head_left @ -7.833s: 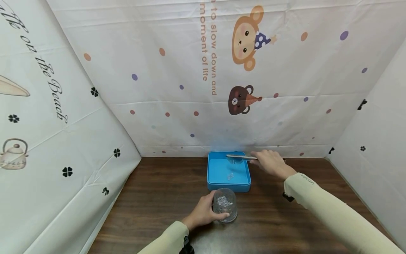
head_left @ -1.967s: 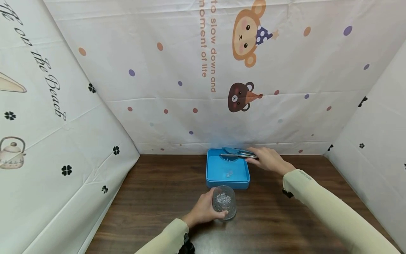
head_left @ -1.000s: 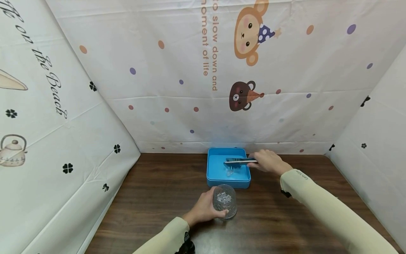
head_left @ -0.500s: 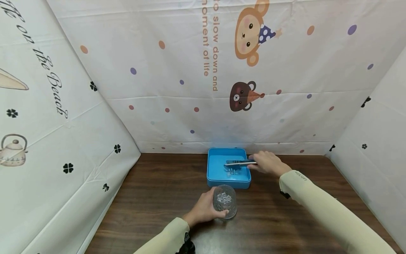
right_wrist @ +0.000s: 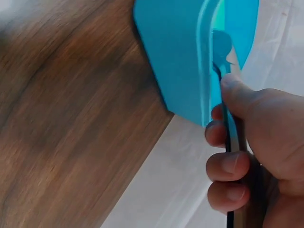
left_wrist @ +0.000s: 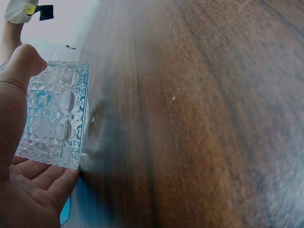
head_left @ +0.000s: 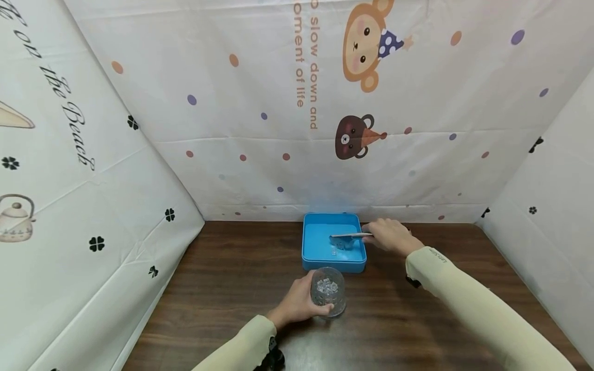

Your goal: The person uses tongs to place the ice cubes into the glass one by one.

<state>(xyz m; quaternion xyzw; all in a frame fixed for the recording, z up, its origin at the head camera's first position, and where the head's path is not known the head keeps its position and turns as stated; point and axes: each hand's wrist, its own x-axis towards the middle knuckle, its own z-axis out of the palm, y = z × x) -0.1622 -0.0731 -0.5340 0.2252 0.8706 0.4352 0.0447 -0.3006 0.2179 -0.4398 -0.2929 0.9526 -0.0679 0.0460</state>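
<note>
My left hand (head_left: 299, 301) grips a patterned clear glass (head_left: 328, 293) that stands on the table, thumb on the near side. Several small clear pieces like ice cubes (head_left: 327, 286) lie in the glass. The left wrist view shows the cut pattern of the glass (left_wrist: 54, 114) between thumb and fingers. With my right hand (head_left: 387, 234) I hold metal tongs (head_left: 348, 236) by the handle, fingers wrapped round it in the right wrist view. The tongs' ends reach low into a shallow blue box (head_left: 308, 265), close by a few clear pieces (head_left: 333, 251). What the ends enclose is hidden.
The dark wooden table (head_left: 241, 273) meets a white printed cloth wall (head_left: 260, 175) right behind the blue box. Similar white cloth walls stand at the left and right.
The tongs have come from the box's back, spread apart, down to the clear pieces, and their arms have now drawn together. My left hand keeps its grip on the glass in place.
</note>
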